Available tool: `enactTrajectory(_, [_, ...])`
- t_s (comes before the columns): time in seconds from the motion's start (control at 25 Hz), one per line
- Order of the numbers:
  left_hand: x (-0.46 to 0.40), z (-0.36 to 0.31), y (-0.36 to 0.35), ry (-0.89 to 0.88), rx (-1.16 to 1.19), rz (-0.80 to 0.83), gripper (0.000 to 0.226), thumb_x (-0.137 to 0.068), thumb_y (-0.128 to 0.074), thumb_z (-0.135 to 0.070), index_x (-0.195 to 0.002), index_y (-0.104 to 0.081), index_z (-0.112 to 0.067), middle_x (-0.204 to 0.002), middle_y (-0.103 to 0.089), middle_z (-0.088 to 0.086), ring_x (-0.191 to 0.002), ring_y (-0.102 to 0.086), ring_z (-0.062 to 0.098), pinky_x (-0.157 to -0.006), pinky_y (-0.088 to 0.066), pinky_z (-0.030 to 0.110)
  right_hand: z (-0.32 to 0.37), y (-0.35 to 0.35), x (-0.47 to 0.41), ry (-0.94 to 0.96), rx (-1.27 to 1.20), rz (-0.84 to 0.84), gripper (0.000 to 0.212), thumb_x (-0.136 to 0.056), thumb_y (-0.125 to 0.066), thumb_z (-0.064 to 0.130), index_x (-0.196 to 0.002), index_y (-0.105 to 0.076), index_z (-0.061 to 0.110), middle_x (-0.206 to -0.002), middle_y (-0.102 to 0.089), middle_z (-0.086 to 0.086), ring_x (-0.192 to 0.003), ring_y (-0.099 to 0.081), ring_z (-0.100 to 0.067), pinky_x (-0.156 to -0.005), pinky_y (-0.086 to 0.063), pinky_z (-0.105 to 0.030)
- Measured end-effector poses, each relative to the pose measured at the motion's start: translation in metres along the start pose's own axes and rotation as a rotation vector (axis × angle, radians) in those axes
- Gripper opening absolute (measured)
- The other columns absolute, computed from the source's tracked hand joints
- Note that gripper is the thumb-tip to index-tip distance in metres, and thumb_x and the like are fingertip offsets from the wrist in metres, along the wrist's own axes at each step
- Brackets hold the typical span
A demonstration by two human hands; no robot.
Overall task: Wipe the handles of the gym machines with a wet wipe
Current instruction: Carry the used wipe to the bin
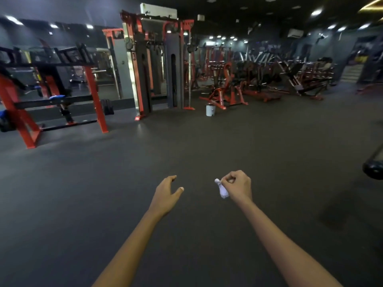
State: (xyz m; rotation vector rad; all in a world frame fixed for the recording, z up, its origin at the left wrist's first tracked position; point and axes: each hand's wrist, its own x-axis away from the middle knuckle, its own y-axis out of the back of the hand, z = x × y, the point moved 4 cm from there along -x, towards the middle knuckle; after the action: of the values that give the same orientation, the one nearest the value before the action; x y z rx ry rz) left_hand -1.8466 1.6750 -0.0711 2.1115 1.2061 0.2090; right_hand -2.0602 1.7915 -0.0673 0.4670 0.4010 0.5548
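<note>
My right hand (237, 186) grips a crumpled white wet wipe (221, 189), which sticks out on the hand's left side. My left hand (166, 194) is held out beside it, fingers relaxed and holding nothing. Both hands hover over the dark floor, far from any machine. A red and black cable machine (157, 65) stands at the back centre. A red rack (51, 88) stands at the left. No handle is within reach of either hand.
A white bin (210, 109) stands on the floor near the cable machine. Several red machines (259, 79) line the back right. A black rounded bar end (373, 168) juts in at the right edge. Stairs (352, 73) rise at the far right. Dark floor (186, 141) stretches ahead.
</note>
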Motion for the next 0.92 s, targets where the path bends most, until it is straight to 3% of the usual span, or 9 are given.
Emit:
enactTrajectory(0.32, [-0.251,-0.044,-0.108,-0.016,0.081,0.043,0.052,-0.094,-0.058,-0.026,-0.141,-0.042,-0.010,-0.143,-0.046,0.003,-0.133,-0.042,0.017,-0.107,-0.033,0.029,-0.050,0.009,-0.266,-0.021,0.021,-0.090,0.019,-0.077,-0.065,0.020,-0.062,-0.061,0.010,-0.080,-0.056,0.000,-0.070,-0.057,-0.015,-0.063,-0.045,-0.026])
enactTrajectory(0.68, [-0.518,-0.038,-0.241,-0.049,0.099,0.143,0.051,-0.093,-0.060,-0.025,-0.138,-0.044,-0.008,-0.141,-0.048,0.006,-0.131,-0.044,0.017,-0.107,-0.032,0.027,-0.144,-0.036,-0.511,-0.093,0.045,-0.124,0.011,-0.075,-0.064,0.016,-0.064,-0.064,0.014,-0.081,-0.057,0.002,-0.071,-0.058,-0.013,-0.065,-0.048,-0.027])
enactTrajectory(0.92, [-0.713,-0.072,-0.293,-0.108,0.096,0.173,0.052,-0.094,-0.059,-0.026,-0.140,-0.042,-0.009,-0.142,-0.047,0.004,-0.132,-0.042,0.016,-0.108,-0.031,0.027,-0.150,-0.044,-0.697,-0.083,0.047,-0.182,0.015,-0.076,-0.067,0.019,-0.062,-0.061,0.015,-0.081,-0.056,0.003,-0.070,-0.056,-0.010,-0.064,-0.046,-0.025])
